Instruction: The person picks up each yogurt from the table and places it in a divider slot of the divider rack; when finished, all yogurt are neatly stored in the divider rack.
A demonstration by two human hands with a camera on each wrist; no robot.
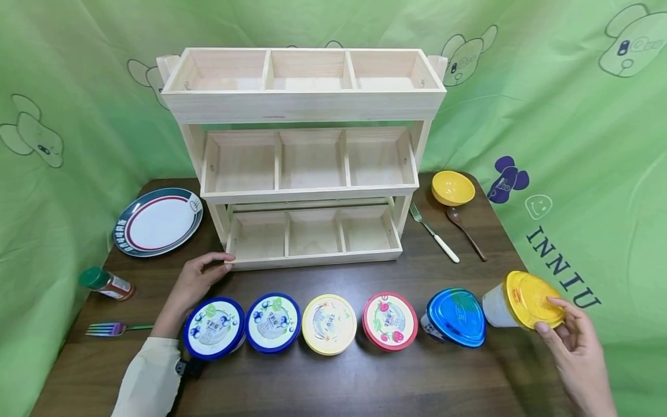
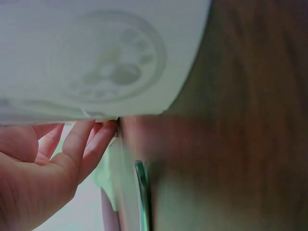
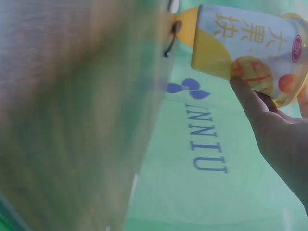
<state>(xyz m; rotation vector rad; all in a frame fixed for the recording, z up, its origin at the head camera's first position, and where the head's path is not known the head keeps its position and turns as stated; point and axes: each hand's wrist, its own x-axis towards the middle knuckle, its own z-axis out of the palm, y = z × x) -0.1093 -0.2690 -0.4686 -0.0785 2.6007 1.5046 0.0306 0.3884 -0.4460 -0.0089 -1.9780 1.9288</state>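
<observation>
My right hand [image 1: 578, 347] grips a yogurt cup with a yellow lid [image 1: 534, 298] by its lid end. That cup is tilted at the table's right edge; the right wrist view shows its white and yellow printed side [image 3: 255, 53]. My left hand [image 1: 200, 278] touches the front left corner of the bottom bin of a three-tier wooden rack [image 1: 304, 107]. In the left wrist view its fingers [image 2: 77, 144] are partly hidden behind a nearby white cup [image 2: 110, 57]. Nearest the left forearm is a blue-rimmed cup [image 1: 215, 328]. A blue-lidded cup [image 1: 455, 317] stands beside the held one.
Between them stand another blue-rimmed cup [image 1: 273, 322], a yellow-rimmed cup [image 1: 329, 324] and a red-rimmed cup [image 1: 389, 321]. At left are a plate [image 1: 158, 223], a spice jar [image 1: 107, 284] and a fork [image 1: 117, 329]. At right lie a yellow bowl [image 1: 453, 188], a wooden spoon [image 1: 466, 233] and a white-handled fork [image 1: 435, 234].
</observation>
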